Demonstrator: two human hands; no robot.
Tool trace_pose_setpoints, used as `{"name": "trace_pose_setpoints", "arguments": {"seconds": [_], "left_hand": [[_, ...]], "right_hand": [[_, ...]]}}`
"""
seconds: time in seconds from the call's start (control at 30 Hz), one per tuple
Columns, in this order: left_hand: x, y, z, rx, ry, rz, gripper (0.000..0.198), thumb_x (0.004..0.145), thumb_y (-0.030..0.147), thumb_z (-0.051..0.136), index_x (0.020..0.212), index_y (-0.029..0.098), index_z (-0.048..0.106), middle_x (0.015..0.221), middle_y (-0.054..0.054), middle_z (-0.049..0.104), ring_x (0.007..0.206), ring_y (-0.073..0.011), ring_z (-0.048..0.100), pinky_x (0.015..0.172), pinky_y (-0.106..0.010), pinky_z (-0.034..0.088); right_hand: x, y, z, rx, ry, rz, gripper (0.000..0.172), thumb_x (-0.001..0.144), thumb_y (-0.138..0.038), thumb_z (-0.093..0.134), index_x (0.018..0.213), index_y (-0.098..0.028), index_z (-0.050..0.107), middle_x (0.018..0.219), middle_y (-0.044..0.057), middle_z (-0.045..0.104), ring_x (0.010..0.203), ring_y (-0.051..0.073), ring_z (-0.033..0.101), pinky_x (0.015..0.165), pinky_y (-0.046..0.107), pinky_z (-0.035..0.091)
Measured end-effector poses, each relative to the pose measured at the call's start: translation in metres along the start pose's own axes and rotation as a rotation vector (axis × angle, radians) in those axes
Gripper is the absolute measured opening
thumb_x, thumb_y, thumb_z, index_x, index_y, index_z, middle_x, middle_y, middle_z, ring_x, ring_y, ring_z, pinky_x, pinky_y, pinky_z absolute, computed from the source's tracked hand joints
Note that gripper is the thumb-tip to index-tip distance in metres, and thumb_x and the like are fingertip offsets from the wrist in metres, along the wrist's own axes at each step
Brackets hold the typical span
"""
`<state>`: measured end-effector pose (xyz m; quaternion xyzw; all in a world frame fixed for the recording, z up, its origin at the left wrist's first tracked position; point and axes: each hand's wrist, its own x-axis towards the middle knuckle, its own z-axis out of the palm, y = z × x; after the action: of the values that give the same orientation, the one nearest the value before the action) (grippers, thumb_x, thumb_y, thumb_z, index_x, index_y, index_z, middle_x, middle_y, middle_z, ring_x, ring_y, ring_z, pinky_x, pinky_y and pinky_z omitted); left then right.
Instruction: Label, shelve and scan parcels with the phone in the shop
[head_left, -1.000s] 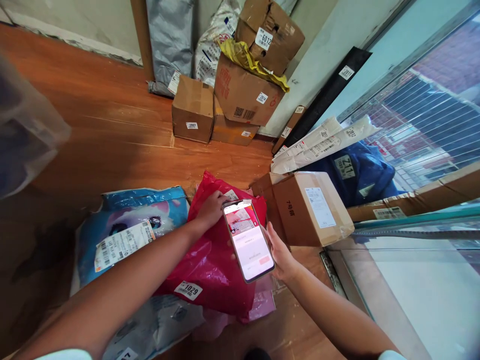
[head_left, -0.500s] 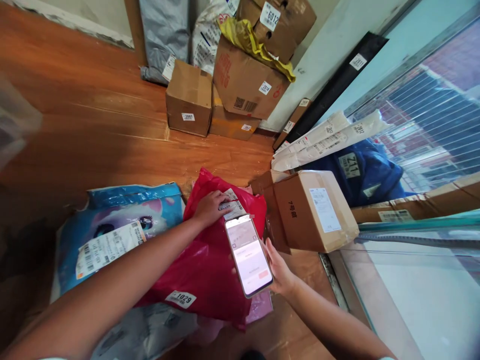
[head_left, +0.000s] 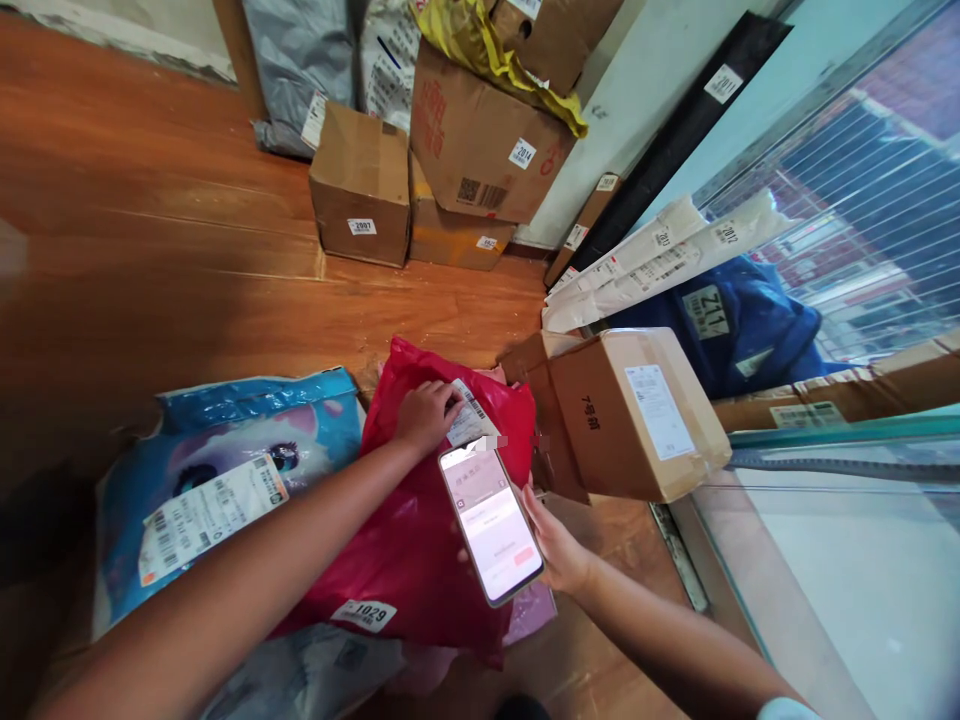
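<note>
A red plastic parcel bag [head_left: 420, 550] lies on the wooden floor in front of me, with a white shipping label [head_left: 471, 418] near its top and a "1029" sticker low down. My left hand [head_left: 427, 415] rests on the bag's top, fingers curled against the edge of that label. My right hand [head_left: 555, 550] holds a smartphone [head_left: 490, 522] upright over the bag, its lit screen facing me. A cardboard box [head_left: 630, 415] stands just right of the phone.
A blue printed parcel bag [head_left: 225, 470] lies to the left and a grey bag [head_left: 315, 670] under my arm. Stacked cardboard boxes [head_left: 450, 160] and sacks fill the far corner. Long white parcels [head_left: 645, 270], a dark blue bag [head_left: 742, 330] and a glass panel [head_left: 825, 560] line the right.
The phone has dropped toward me and off the label, which now shows fully. My left hand stays on the red bag. The view has tilted slightly down.
</note>
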<state>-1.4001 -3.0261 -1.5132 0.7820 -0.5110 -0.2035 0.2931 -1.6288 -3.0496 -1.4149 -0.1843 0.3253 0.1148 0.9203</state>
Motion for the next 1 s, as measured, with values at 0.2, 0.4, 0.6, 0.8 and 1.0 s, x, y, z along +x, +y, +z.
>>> {"name": "trace_pose_setpoints", "arguments": {"seconds": [0.2,0.4,0.6,0.8,1.0], "left_hand": [[0.009,0.003,-0.005,0.142,-0.097,-0.039,0.027,0.090,0.039,0.045,0.095,0.017,0.061,0.096,-0.005,0.060,0.092,-0.0198,0.052,0.076,-0.032,0.035],[0.007,0.002,-0.010,0.012,-0.086,-0.032,0.029,0.086,0.047,0.051,0.091,0.022,0.065,0.094,-0.002,0.062,0.091,-0.0180,0.053,0.077,-0.030,0.035],[0.011,0.005,-0.012,0.008,-0.130,-0.087,0.027,0.087,0.043,0.050,0.090,0.021,0.065,0.094,-0.002,0.063,0.088,-0.0175,0.055,0.073,-0.029,0.035],[0.010,0.006,-0.016,-0.172,-0.127,-0.107,0.015,0.081,0.030,0.056,0.085,0.018,0.066,0.092,-0.003,0.064,0.085,-0.0157,0.056,0.069,-0.026,0.038],[0.011,-0.001,-0.011,-0.173,-0.135,-0.093,0.016,0.082,0.031,0.054,0.084,0.018,0.065,0.090,-0.003,0.063,0.084,-0.0159,0.056,0.070,-0.027,0.040]], "right_hand": [[0.006,-0.001,0.003,-0.013,0.001,-0.021,0.066,0.082,-0.066,0.039,0.131,-0.022,0.047,0.122,0.014,0.056,0.098,0.023,0.064,0.100,0.047,0.044],[0.009,-0.001,0.003,0.000,0.025,-0.038,0.066,0.083,-0.065,0.038,0.134,-0.024,0.043,0.124,0.013,0.055,0.103,0.024,0.062,0.102,0.049,0.042],[0.017,-0.006,0.024,0.015,0.114,-0.101,0.074,0.079,-0.072,0.037,0.133,-0.022,0.045,0.127,0.013,0.052,0.102,0.022,0.063,0.108,0.047,0.038],[0.020,-0.012,0.044,0.058,0.095,-0.175,0.072,0.082,-0.071,0.031,0.132,-0.021,0.047,0.124,0.012,0.055,0.109,0.020,0.060,0.109,0.043,0.038],[0.020,-0.007,0.042,0.084,0.111,-0.182,0.074,0.081,-0.070,0.033,0.136,-0.021,0.041,0.122,0.011,0.056,0.116,0.019,0.056,0.110,0.040,0.038]]}}
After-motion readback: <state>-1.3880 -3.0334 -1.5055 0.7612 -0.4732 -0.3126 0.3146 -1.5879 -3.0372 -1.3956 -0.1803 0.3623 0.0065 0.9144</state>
